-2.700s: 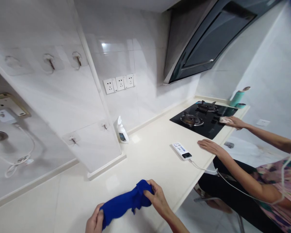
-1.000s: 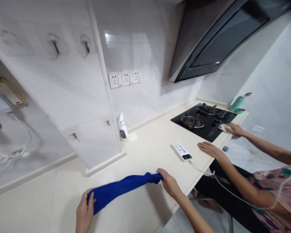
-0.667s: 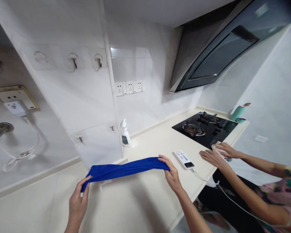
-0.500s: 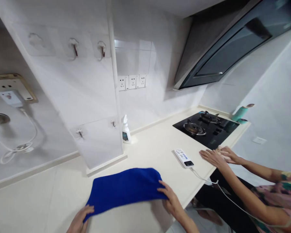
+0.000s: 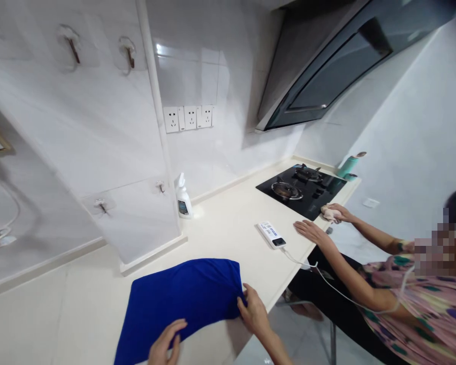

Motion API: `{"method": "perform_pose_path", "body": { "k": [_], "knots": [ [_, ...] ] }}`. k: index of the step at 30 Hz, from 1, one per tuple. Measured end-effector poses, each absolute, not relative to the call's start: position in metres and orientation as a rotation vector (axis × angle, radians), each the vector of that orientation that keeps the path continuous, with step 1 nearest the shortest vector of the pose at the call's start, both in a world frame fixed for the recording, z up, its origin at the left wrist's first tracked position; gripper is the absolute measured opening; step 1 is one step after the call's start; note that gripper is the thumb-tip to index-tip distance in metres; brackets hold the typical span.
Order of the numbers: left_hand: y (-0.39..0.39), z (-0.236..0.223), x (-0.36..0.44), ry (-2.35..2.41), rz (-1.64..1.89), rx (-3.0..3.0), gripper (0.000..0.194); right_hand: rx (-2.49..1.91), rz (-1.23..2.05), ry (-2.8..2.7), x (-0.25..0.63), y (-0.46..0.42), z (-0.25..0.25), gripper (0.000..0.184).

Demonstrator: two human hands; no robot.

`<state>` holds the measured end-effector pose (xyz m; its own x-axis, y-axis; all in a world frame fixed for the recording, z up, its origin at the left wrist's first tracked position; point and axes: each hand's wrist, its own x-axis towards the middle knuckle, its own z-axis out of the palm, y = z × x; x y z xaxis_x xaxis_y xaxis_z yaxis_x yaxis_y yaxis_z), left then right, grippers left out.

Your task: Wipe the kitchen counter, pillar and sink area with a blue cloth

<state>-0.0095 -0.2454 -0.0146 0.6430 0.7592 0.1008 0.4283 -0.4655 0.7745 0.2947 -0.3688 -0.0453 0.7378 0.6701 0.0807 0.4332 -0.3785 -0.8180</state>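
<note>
A blue cloth (image 5: pixel 178 299) lies spread on the pale countertop, its near left corner running out of the bottom of the view. My left hand (image 5: pixel 166 343) is at the cloth's near edge, thumb and fingers apart, not visibly gripping it. At the right end, my right hand (image 5: pixel 255 313) has its thumb and fingers closed about the cloth's edge. Part of that edge is hidden behind the fingers.
A white spray bottle (image 5: pixel 183 200) stands by the wall. Further right are a white device (image 5: pixel 270 235) with a cable and a black gas hob (image 5: pixel 302 190). A seated co-worker's hand (image 5: pixel 340 213) holds a pale cloth (image 5: pixel 330 213) at the counter edge. A range hood (image 5: pixel 327 76) hangs above.
My left hand has let go of the cloth's left corner and moved right along its near edge. The view has turned right, bringing more of the co-worker into sight.
</note>
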Motion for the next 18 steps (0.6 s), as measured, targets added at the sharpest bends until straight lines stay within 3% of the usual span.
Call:
{"method": "perform_pose_path", "body": {
  "k": [6,11,13,16,18],
  "knots": [
    [-0.284,0.007,0.087,0.661,0.32,2.061,0.06,-1.734,0.84,-0.847,0.253,-0.364,-0.028,0.044],
    [-0.28,0.021,0.091,0.731,0.351,1.991,0.035,-1.632,0.821,-0.904,0.252,-0.375,-0.01,0.047],
    [-0.276,0.024,0.089,0.784,0.373,1.961,0.035,-1.716,0.662,-1.056,0.257,-0.375,-0.013,0.058],
    [-0.271,0.027,0.088,0.869,0.423,1.913,0.037,-1.904,0.602,-1.395,0.255,-0.365,-0.016,0.093],
    [-0.268,0.032,0.085,0.924,0.471,1.88,0.039,-2.011,0.68,-1.481,0.249,-0.355,-0.012,0.084]
  ]
}}
